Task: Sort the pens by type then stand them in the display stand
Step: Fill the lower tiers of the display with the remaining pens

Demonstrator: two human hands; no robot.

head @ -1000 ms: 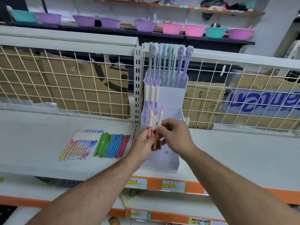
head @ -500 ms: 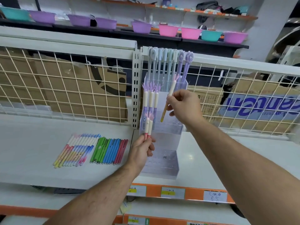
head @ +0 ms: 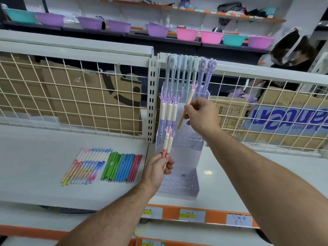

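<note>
A white shelf (head: pixel 35 166) fills the lower left of the frame. Behind it stands a wire grid (head: pixel 71 82) with brown cardboard boxes (head: pixel 79 107) at the back. Purple, pink and teal bowls (head: pixel 187 33) sit in a row along the top. Price labels (head: pixel 192 215) run along the bottom.

Reaching forward, the raised right hand (head: pixel 198 115) pinches one pen (head: pixel 189 96); the lower left hand (head: pixel 156 170) grips two pens (head: pixel 167 143).
</note>
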